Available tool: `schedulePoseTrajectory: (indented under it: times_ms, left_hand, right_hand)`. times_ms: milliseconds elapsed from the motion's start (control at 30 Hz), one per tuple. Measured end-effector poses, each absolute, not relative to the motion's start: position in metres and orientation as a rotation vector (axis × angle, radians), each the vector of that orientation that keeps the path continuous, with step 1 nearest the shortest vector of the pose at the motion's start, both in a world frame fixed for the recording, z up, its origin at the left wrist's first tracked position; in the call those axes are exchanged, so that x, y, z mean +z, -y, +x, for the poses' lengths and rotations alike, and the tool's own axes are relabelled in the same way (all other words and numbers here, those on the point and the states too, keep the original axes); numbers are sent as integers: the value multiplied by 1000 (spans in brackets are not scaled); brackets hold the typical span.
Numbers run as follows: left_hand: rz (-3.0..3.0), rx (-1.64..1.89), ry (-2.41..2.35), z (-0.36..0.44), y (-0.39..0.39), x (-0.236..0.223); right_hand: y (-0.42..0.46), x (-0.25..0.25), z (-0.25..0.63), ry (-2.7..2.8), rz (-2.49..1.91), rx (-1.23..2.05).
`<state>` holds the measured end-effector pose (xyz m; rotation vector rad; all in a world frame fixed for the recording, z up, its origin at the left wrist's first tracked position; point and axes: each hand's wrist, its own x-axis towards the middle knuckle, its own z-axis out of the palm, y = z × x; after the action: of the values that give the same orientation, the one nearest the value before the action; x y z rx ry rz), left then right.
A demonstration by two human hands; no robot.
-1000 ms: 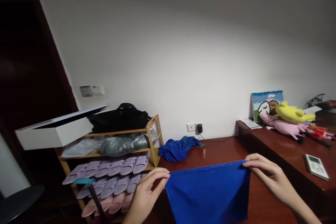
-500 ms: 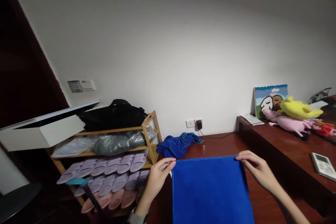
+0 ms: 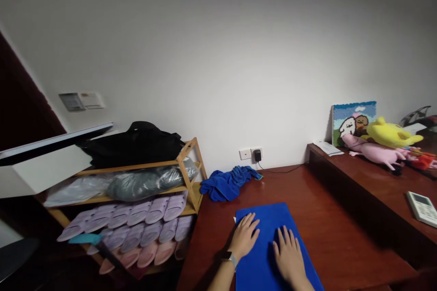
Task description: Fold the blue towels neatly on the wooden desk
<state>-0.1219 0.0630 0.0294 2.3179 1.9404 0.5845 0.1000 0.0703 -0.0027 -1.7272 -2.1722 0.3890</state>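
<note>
A blue cloth (image 3: 261, 259) lies flat on the reddish-brown wooden tabletop (image 3: 327, 236), its far edge straight and its near end cut off by the bottom of the view. My left hand (image 3: 244, 236) rests on its left side near the far corner, fingers spread, a watch on the wrist. Flat on the right part of the cloth is my right hand (image 3: 289, 254), fingers apart. Neither hand grips anything. Farther back, a second blue cloth (image 3: 227, 184) sits crumpled against the wall.
On the left stands a wooden rack (image 3: 194, 195) with purple slippers (image 3: 136, 211) and a black bag (image 3: 133, 143). A plugged-in adapter (image 3: 257, 155) trails a cable along the wall. The raised ledge at right holds plush toys (image 3: 375, 152), a picture (image 3: 353, 122) and a white remote-like device (image 3: 422, 208).
The blue cloth, held up by its two far corners before, now lies on the table. Both hands have let go of the corners and come down flat on it.
</note>
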Motion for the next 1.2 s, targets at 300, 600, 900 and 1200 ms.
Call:
schedulePoseTrajectory:
  times_ms: [300, 600, 900, 1200]
  left_hand:
    - [2075, 164, -2363, -117, -34, 22]
    - [2023, 235, -2549, -93, 27, 37]
    - [2136, 308, -2324, -108, -16, -1]
    - [2049, 306, -2383, -105, -10, -3]
  right_hand:
    - [-103, 16, 122, 2613, -1324, 511]
    - [-133, 7, 136, 2508, -1445, 391]
    - [-146, -8, 160, 2561, -1585, 414]
    - [-169, -6, 144, 2483, -1675, 374]
